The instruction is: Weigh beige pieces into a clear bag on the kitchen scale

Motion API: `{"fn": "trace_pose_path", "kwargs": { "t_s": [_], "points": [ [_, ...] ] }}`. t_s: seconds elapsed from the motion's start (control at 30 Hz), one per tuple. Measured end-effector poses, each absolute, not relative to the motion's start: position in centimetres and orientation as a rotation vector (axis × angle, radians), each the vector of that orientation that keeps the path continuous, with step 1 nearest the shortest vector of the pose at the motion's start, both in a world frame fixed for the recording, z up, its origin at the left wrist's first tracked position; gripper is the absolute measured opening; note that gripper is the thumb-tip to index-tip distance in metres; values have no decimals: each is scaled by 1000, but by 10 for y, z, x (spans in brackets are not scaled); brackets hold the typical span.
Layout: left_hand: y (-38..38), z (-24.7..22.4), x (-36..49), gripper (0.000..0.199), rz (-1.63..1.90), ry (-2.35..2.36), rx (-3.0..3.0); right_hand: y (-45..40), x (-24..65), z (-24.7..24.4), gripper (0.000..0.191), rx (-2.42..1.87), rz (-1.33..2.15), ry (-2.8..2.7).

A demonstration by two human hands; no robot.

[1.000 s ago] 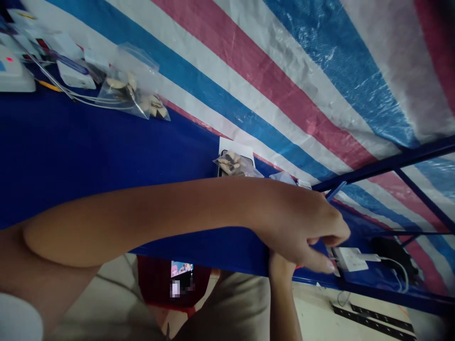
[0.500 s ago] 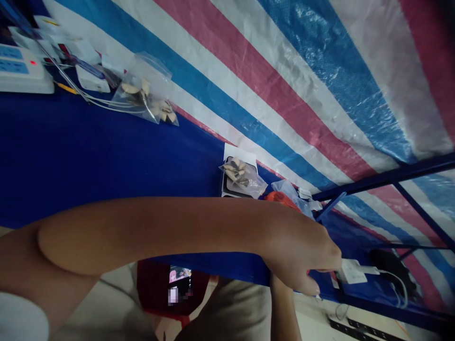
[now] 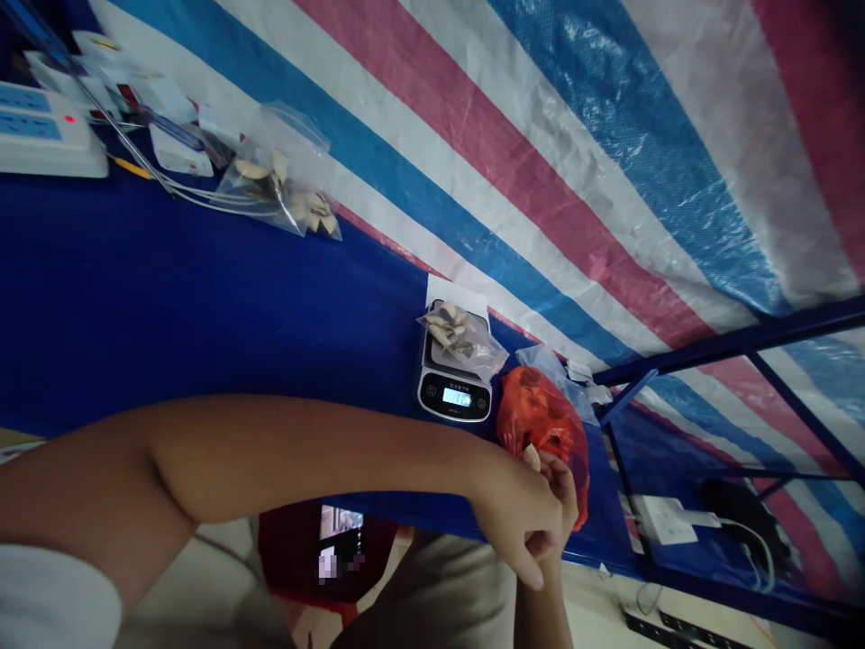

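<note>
Blue desk (image 3: 168, 297): left hand (image 3: 520, 518) curled loosely, empty, crossing over right hand (image 3: 564, 487) — which pinches a pale piece (image 3: 532, 457) just below the orange bag (image 3: 541, 419).

Deep blue desk (image 3: 203, 297). Behind it, tarp (image 3: 608, 135) striped blue, pink and white. Black scale (image 3: 454, 395) with pale lit display. Orange-red plastic bag (image 3: 541, 424). Clear bags of beige pieces (image 3: 284, 185). White power strip (image 3: 40, 135), blue panels, red light.
</note>
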State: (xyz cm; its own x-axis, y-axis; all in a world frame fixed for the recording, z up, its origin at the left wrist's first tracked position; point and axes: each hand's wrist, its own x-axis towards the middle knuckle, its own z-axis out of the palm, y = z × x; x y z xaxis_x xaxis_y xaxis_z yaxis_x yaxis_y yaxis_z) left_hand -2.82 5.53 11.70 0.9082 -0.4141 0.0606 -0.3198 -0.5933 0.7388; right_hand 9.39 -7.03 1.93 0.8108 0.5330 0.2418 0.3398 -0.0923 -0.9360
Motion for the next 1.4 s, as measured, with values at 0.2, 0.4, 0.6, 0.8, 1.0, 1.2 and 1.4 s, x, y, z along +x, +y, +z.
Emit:
{"fn": "trace_pose_path", "kwargs": {
  "t_s": [0.2,0.4,0.6,0.8,1.0,1.2,1.4],
  "points": [
    [47,90,-23,30,-411,-543,2152,-69,85,28,46,-1822,191,-571],
    [42,55,-11,28,-302,-565,2181,-72,89,28,48,-1930,124,-599],
    [42,46,-10,26,-222,-549,2219,-71,89,28,53,-1947,163,-570],
    [43,49,-12,23,-254,-514,2226,-70,88,28,61,-1816,222,-556],
    [46,55,-14,23,-239,-471,2167,-71,87,28,57,-1860,243,-556],
    [50,57,-13,20,-278,-462,2133,-69,83,33,57,-1904,198,-631],
    [50,52,-13,17,-266,-470,2128,-70,85,33,56,-1967,183,-690]
  ]
}}
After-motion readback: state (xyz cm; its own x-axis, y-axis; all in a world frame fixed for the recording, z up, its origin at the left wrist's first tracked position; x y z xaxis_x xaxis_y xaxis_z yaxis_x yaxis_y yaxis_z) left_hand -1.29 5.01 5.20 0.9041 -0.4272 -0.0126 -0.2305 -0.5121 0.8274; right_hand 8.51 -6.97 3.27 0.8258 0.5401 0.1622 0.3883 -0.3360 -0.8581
